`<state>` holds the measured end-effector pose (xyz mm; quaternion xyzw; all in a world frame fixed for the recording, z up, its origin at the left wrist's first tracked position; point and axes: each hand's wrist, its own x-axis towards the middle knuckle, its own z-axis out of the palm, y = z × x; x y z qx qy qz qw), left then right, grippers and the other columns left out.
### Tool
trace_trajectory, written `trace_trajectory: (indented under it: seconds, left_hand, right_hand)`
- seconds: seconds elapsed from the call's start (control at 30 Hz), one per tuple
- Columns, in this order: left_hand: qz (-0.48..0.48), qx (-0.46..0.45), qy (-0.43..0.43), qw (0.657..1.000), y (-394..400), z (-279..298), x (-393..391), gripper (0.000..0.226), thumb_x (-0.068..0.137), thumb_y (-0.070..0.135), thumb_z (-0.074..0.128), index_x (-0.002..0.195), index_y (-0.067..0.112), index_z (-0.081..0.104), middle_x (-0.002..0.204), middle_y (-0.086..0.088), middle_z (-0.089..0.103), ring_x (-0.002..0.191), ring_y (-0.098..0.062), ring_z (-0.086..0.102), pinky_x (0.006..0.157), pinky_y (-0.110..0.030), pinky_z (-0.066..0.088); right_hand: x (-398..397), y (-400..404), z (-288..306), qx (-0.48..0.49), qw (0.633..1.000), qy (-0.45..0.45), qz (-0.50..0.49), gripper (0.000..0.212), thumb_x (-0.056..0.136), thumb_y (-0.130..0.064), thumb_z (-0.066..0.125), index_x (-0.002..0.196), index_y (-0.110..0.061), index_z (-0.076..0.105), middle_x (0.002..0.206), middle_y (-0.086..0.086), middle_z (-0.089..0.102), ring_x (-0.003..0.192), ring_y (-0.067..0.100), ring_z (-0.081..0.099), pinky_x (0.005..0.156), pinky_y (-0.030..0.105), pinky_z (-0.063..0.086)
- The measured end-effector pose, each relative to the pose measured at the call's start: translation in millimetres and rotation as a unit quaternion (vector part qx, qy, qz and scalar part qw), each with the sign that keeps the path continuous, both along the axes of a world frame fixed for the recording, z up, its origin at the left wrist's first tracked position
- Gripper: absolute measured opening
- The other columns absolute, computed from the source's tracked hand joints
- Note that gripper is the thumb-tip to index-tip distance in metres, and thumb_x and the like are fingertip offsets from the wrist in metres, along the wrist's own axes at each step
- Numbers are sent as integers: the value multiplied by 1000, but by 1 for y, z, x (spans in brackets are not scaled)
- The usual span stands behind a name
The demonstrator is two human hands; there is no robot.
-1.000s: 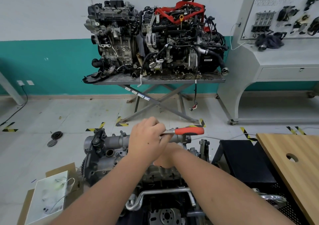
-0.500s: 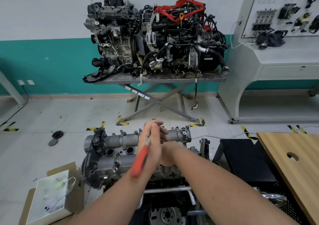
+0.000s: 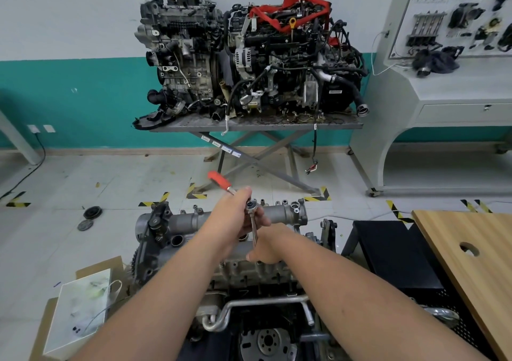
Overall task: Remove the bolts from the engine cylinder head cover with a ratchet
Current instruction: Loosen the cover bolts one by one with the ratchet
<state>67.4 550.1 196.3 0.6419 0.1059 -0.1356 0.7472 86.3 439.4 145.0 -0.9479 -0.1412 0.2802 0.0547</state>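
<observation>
Both forearms reach forward over the engine (image 3: 171, 238) standing low in front of the person. Left hand (image 3: 235, 216) is closed around the ratchet (image 3: 250, 208) near its head; the red handle (image 3: 217, 179) sticks up and away to the left, beyond the knuckles. A slim extension bar (image 3: 254, 229) runs down from the ratchet head toward the cylinder head cover (image 3: 279, 212), the silver casting on top of the engine. Right hand (image 3: 267, 251) sits just below, fingers curled around the lower end of the bar; the socket and the bolt beneath are hidden by this hand. Several small bolts or studs show along the cover's far edge. Surroundings: 2 larger engines (image 3: 249, 58) on a scissor-leg stand (image 3: 260, 127) against the teal-and-white wall, a wooden tabletop (image 3: 471, 249) at right, a cardboard box (image 3: 91, 274) holding a clear plastic bag at lower left, 2 dark discs (image 3: 89, 218) on the floor.
</observation>
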Motion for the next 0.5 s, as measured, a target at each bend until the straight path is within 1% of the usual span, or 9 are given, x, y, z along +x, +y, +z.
trace_trajectory:
  seconds: [0.07, 0.1, 0.13, 0.17, 0.2, 0.3, 0.4, 0.47, 0.5]
  left_hand:
    - [-36, 76, 2, 996, 2, 12, 4, 21, 99, 25, 44, 100, 6, 53, 66, -6, 66, 65, -30, 72, 69, -37, 58]
    - [-59, 115, -8, 992, 2, 18, 5, 21, 99, 24, 42, 101, 6, 54, 67, -7, 67, 70, -31, 74, 73, -40, 60]
    - [-82, 155, -22, 984, 1, 22, 5, 21, 99, 24, 42, 102, 7, 54, 68, -8, 68, 73, -30, 75, 79, -45, 60]
    - [-104, 198, -39, 974, 1, 25, 5, 22, 99, 25, 41, 102, 8, 54, 68, -7, 70, 74, -28, 76, 85, -48, 58]
    - [-126, 247, -58, 959, -1, 28, 5, 23, 100, 27, 39, 99, 9, 54, 69, -5, 72, 75, -26, 75, 87, -49, 57]
    - [-180, 378, -109, 902, -5, 34, 5, 29, 101, 33, 33, 92, 13, 53, 68, -1, 74, 81, -26, 74, 84, -46, 58]
    - [-198, 416, -120, 880, -8, 34, 5, 29, 103, 35, 32, 91, 17, 52, 66, 3, 74, 72, -22, 69, 73, -38, 57]
    - [-201, 420, -122, 877, -8, 33, 4, 30, 103, 37, 31, 93, 18, 52, 66, 3, 74, 69, -22, 66, 65, -33, 51]
    - [-201, 417, -122, 878, -9, 33, 4, 31, 104, 38, 31, 94, 18, 52, 66, 3, 74, 70, -23, 66, 65, -32, 49]
  right_hand:
    - [1, 0, -1, 4, 1000, -8, -7, 35, 92, -44, 56, 110, -14, 60, 105, 4, 65, 93, 26, 60, 76, 34, 48]
    - [1, -1, -2, 12, 1000, -5, -14, 35, 92, -44, 57, 112, -15, 60, 111, 4, 64, 95, 27, 61, 78, 35, 48]
    - [1, -1, -2, 19, 1000, -3, -16, 37, 92, -44, 58, 116, -17, 60, 116, 5, 64, 100, 27, 61, 82, 36, 49]
    - [1, -2, -3, 23, 1000, -4, -13, 40, 92, -44, 57, 122, -18, 59, 119, 6, 64, 105, 28, 61, 85, 37, 49]
    - [0, -3, -4, 26, 1000, -6, -10, 42, 93, -45, 57, 125, -18, 58, 119, 6, 65, 107, 28, 61, 86, 37, 48]
    - [0, -5, -8, 40, 999, -9, -13, 39, 94, -46, 58, 116, -14, 61, 111, 7, 68, 101, 27, 63, 79, 34, 46]
    - [-1, -5, -8, 39, 999, -17, -8, 47, 94, -49, 56, 127, -15, 57, 121, 7, 62, 108, 29, 58, 81, 34, 42]
    - [-1, -6, -9, 38, 999, -17, -7, 44, 94, -49, 56, 123, -16, 59, 118, 7, 64, 101, 26, 57, 79, 34, 41]
    - [-1, -6, -10, 36, 999, -16, -6, 40, 94, -50, 56, 118, -17, 60, 115, 6, 66, 98, 25, 57, 77, 33, 41]
